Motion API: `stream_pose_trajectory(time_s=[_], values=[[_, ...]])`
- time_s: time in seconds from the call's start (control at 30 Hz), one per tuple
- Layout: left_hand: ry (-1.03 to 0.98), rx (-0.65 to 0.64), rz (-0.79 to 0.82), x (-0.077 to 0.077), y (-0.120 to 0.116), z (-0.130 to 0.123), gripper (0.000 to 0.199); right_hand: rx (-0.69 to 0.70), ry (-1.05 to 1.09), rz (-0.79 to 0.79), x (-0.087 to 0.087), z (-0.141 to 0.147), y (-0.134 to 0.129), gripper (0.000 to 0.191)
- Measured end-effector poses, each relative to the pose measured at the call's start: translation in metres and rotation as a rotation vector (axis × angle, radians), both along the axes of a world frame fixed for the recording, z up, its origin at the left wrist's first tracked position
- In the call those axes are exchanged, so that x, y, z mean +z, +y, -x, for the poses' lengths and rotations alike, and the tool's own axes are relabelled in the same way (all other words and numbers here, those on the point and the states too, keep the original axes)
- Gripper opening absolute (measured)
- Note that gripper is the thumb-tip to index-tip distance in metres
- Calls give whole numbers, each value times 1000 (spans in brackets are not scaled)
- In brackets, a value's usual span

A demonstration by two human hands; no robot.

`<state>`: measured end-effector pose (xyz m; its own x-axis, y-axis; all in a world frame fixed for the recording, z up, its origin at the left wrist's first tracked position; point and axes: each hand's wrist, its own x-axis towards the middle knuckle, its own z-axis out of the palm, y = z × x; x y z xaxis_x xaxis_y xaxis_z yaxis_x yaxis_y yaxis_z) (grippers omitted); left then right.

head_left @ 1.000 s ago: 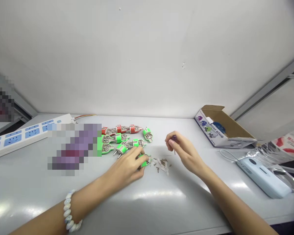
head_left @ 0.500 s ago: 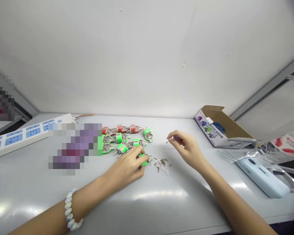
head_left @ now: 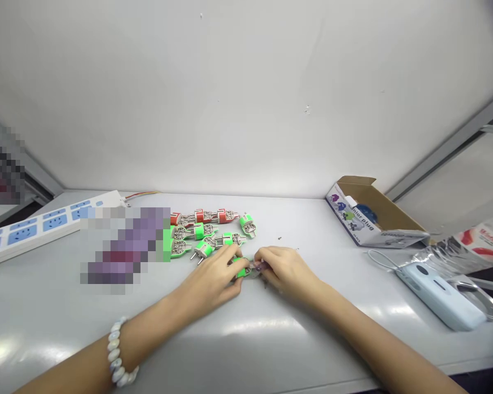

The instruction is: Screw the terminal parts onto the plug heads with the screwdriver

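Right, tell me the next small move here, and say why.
Probably press the green plug a little more firmly with the left hand. That hand holds it down on the table, and the right hand, fingers gathered around a small purplish item, is right by the plug's uncovered end, so a nudge might shift it.

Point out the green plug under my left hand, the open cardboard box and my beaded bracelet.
Green plug (head_left: 243,271): head view, on its green body.
Open cardboard box (head_left: 352,220): head view, on its printed side wall.
Beaded bracelet (head_left: 114,355): head view, on a pale bead midway along.
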<state>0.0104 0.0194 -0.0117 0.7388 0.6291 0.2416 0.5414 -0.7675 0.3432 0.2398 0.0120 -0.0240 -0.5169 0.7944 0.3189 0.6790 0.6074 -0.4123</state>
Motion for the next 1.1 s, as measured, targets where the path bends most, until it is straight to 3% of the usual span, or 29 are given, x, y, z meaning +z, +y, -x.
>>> stream_pose_trajectory(time_s=[0.3,0.53,0.63,0.7,0.77,0.87,0.97,1.1], values=[[-18,-21,-62,0,2,2,34,-185,135,141,17,-9,0,12],[-115,-39,-104,2,3,4,31,-239,195,175,22,-8,-1,10],[-226,-1,-171,16,15,9,30,-255,216,168,23,-9,-1,10],[-243,113,-190,33,29,12,30,-261,228,161,24,-10,0,10],[-136,242,-104,51,46,13,33,-262,238,153,26,-10,0,10],[-9,241,-40,72,68,8,34,-256,246,144,27,-11,-1,10],[159,231,-5,77,82,-3,38,-250,252,137,29,-11,-2,10],[198,207,-3,67,89,-15,37,-246,265,127,31,-12,-3,10]])
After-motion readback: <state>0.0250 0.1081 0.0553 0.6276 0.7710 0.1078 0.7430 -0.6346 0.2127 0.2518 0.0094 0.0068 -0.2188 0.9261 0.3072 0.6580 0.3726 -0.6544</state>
